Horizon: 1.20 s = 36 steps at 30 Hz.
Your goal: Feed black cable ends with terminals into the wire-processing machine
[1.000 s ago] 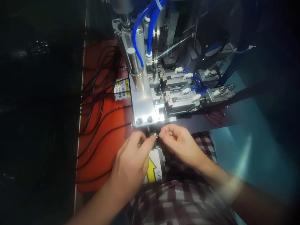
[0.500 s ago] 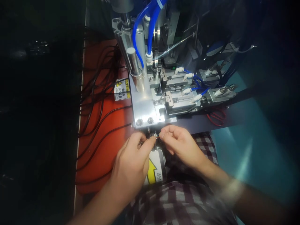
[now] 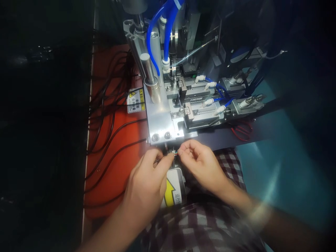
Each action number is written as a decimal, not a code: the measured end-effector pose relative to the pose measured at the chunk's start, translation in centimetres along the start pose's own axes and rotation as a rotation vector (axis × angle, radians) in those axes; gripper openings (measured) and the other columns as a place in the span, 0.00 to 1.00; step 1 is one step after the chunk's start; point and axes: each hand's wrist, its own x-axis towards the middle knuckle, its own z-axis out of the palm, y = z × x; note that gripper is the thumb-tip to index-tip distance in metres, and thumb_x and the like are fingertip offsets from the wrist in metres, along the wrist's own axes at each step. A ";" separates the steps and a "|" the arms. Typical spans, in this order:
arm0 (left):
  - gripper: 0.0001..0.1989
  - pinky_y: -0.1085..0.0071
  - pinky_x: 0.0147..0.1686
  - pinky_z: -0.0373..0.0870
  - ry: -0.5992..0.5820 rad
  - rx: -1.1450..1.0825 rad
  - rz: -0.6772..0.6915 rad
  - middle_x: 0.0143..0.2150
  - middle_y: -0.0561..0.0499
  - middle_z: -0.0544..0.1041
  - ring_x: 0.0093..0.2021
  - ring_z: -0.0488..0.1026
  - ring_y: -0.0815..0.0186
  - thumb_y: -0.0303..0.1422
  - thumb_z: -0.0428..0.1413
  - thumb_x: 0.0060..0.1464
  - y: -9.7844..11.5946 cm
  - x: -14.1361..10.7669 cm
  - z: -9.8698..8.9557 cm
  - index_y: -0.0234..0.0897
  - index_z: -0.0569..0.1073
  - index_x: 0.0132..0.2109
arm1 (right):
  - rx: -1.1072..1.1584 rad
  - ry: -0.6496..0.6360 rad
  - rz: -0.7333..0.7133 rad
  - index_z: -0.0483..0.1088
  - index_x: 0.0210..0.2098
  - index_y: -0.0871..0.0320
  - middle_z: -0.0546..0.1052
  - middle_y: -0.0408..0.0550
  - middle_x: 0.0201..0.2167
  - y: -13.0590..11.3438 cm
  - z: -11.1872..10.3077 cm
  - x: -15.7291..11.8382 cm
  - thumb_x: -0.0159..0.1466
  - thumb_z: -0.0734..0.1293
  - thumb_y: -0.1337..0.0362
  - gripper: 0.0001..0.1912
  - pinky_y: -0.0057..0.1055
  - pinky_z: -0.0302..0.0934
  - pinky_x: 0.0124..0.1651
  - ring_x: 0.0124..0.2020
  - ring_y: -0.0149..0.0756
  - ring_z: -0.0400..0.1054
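My left hand (image 3: 148, 178) is closed, its thumb and fingertips pinched on one side of a small connector (image 3: 173, 152) with thin coloured wires. From the other side, my right hand (image 3: 201, 161) pinches the fine wires (image 3: 176, 152) between thumb and forefinger. Both hands meet just in front of the metal plate (image 3: 160, 122) of a machine, with a small gap between the fingertips. The connector is tiny and partly covered by my fingers.
Pneumatic cylinders (image 3: 202, 117) with white fittings and blue tubes (image 3: 170, 31) stand behind my hands. Black cables (image 3: 112, 122) cross the orange surface (image 3: 118, 157) on the left. A yellow arrow label (image 3: 170, 192) lies below my hands, near checkered cloth (image 3: 199, 227).
My right fingertips have shifted very slightly, and a little more of the coloured wires shows between the hands. The left hand keeps its pinch.
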 end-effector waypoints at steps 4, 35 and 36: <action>0.16 0.75 0.27 0.70 0.002 0.000 0.005 0.33 0.48 0.69 0.30 0.69 0.68 0.19 0.48 0.55 0.0 0.0 0.0 0.32 0.76 0.45 | 0.134 -0.078 0.208 0.65 0.28 0.58 0.62 0.35 0.16 -0.7 -0.2 0.3 0.60 0.64 0.66 0.05 0.24 0.48 0.19 0.16 0.25 0.52; 0.15 0.73 0.27 0.70 0.022 -0.030 -0.009 0.32 0.47 0.69 0.31 0.69 0.66 0.19 0.49 0.55 0.0 0.0 0.2 0.29 0.77 0.44 | 0.215 0.213 0.016 0.67 0.26 0.58 0.59 0.35 0.16 0.2 2.7 -0.1 0.58 0.66 0.63 0.07 0.27 0.47 0.22 0.18 0.26 0.51; 0.15 0.73 0.27 0.70 0.019 -0.028 -0.012 0.32 0.47 0.69 0.31 0.70 0.66 0.18 0.48 0.55 0.1 0.0 0.2 0.29 0.77 0.44 | 0.190 0.217 -0.010 0.67 0.27 0.58 0.59 0.35 0.16 0.3 2.6 -0.2 0.58 0.66 0.63 0.06 0.27 0.47 0.22 0.18 0.26 0.50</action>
